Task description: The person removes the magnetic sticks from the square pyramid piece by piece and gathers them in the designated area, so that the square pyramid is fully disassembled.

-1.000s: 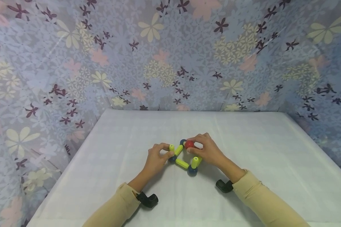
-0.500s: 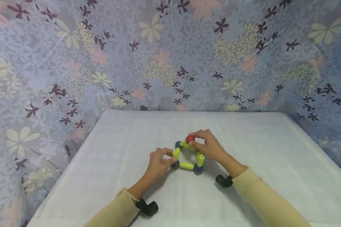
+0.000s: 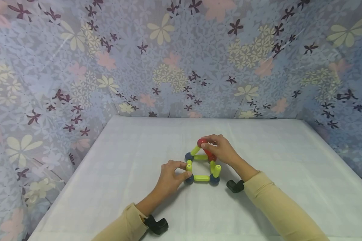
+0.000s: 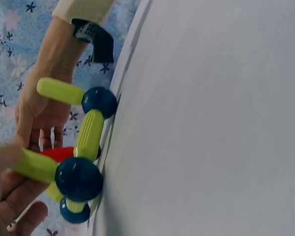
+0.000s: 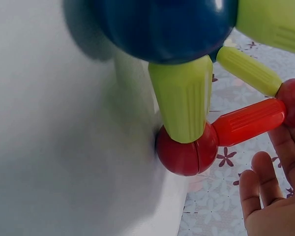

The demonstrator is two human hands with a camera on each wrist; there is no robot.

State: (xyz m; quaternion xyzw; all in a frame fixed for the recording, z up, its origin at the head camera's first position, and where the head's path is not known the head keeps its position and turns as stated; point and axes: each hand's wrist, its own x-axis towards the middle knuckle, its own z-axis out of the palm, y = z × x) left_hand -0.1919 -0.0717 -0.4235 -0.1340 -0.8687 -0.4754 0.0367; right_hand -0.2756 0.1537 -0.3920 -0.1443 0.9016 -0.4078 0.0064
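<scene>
On the white-covered desk (image 3: 265, 144), around the middle: 4-sided base of yellow-green rods (image 3: 201, 178), with 3 blue balls (image 3: 214, 180) and 1 lower red ball (image 3: 212, 158) at the corners. Pinched in the left hand (image 3: 169, 176): upright rod (image 3: 189, 167) on the near-left blue ball. Pinched in the right hand (image 3: 223, 150): upper red ball (image 3: 201, 143), raised at the far side, touching a slanted yellow-green rod (image 3: 195, 150) and a red rod (image 5: 250, 122). On the near-right blue ball: free-topped rod (image 3: 217, 170), slightly tilted.
</scene>
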